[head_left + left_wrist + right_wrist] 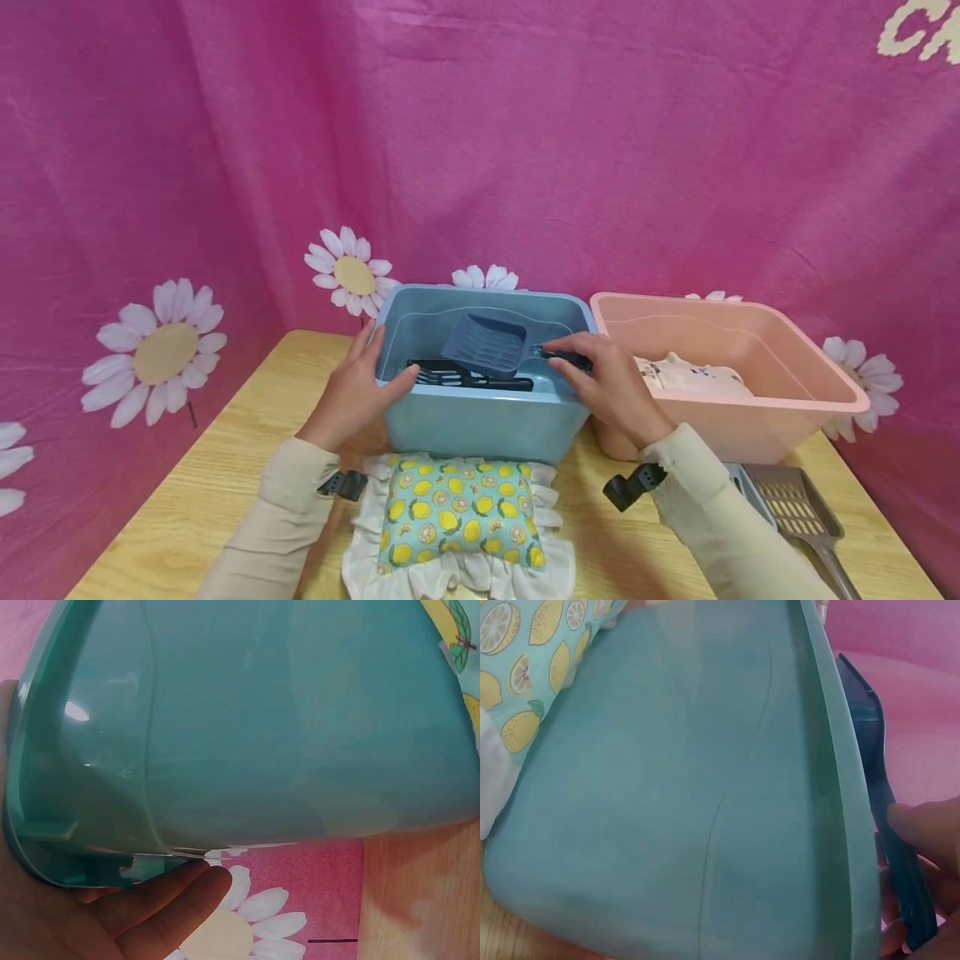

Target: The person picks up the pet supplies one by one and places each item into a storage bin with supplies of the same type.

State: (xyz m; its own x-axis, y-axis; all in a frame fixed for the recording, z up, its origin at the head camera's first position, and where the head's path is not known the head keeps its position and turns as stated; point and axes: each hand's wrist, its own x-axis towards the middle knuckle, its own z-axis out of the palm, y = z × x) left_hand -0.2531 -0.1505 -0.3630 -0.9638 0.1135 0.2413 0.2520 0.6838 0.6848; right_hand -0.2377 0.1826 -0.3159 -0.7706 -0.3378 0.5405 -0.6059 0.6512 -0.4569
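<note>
My right hand (618,383) grips the dark handle of a blue slotted litter scoop (489,343) between thumb and fingers. The scoop is tilted at the level of the light-blue bin's rim (487,398). In the right wrist view its handle (904,870) passes beside the rim. Black slotted utensils (438,372) lie inside the bin, partly hidden by the scoop. My left hand (358,390) rests on the bin's front left corner, fingers straight and thumb spread over the front rim. In the left wrist view, fingers (169,907) show outside the bin.
A pink bin (720,429) with folded pale cloth (693,375) inside stands right of the blue one. A lemon-print cushion (457,512) with white frills lies in front. At the right lie a grey-brown slotted scoop (798,500) and a partly hidden blue-grey item (750,492).
</note>
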